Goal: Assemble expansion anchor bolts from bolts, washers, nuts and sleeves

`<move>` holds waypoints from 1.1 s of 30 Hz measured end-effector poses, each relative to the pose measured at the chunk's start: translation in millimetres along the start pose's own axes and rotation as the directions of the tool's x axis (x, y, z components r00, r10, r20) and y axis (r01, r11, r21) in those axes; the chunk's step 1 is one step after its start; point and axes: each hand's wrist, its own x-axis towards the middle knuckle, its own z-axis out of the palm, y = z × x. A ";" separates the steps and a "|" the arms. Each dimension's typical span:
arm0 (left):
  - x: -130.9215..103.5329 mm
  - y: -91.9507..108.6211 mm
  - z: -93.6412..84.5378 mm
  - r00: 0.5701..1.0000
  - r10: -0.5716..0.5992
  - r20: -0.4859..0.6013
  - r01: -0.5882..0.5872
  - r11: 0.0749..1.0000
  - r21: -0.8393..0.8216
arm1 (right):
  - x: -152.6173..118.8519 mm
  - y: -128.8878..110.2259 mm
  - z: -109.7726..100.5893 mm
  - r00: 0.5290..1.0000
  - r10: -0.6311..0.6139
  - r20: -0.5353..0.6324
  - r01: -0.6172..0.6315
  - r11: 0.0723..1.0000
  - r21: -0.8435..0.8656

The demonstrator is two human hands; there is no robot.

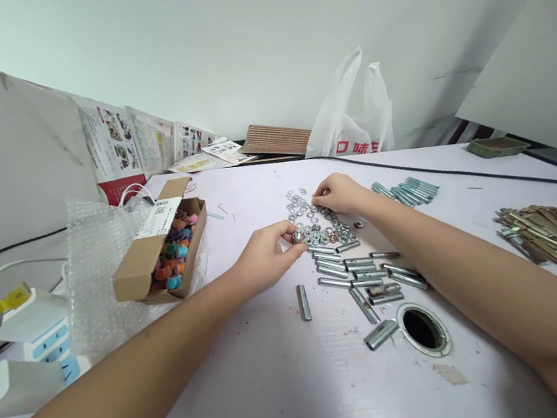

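My left hand point(272, 253) pinches a small shiny metal nut point(298, 235) between thumb and fingertips, at the left edge of a heap of loose nuts point(316, 237). Behind that heap, my right hand point(337, 194) reaches into the scattered washers point(298, 203), its fingertips closed together among them. Whatever is between those fingertips is too small to make out. Nearer to me lie several metal sleeves point(360, 265), mostly on their sides, under and left of my right forearm. One sleeve point(304, 302) lies apart in front of my left hand.
An open cardboard box point(133, 279) of colourful caps stands left, beside bubble wrap point(98, 276). Threaded rods point(410, 190) lie beyond my right forearm, bagged bolts point(545, 229) far right. A round table hole point(423, 329) is near front. A black cable point(455, 171) crosses behind; a plastic bag point(349, 120) stands at back.
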 end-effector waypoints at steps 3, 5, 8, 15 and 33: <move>-0.2 0.4 0.0 1.000 -0.006 -0.003 0.006 1.000 -0.008 | 0.3 -1.1 -0.4 0.999 0.016 0.035 -0.017 0.999 0.029; -0.4 0.5 0.0 1.000 -0.013 -0.002 0.013 1.000 -0.011 | -2.3 -3.1 -5.3 0.998 0.024 0.060 -0.027 0.998 0.053; -0.6 0.5 0.2 1.000 -0.008 -0.001 0.008 1.000 -0.010 | -12.4 -9.5 -18.7 0.997 0.036 0.065 -0.042 0.995 0.088; -0.8 1.7 -1.2 1.000 0.001 -0.007 -0.001 1.000 0.016 | -57.0 -51.2 -41.0 0.945 -0.200 0.258 0.062 0.885 0.461; -2.3 6.2 -1.9 0.999 -0.011 -0.030 0.014 0.996 0.091 | -74.3 -65.9 -40.9 0.889 -0.268 0.371 0.080 0.890 0.450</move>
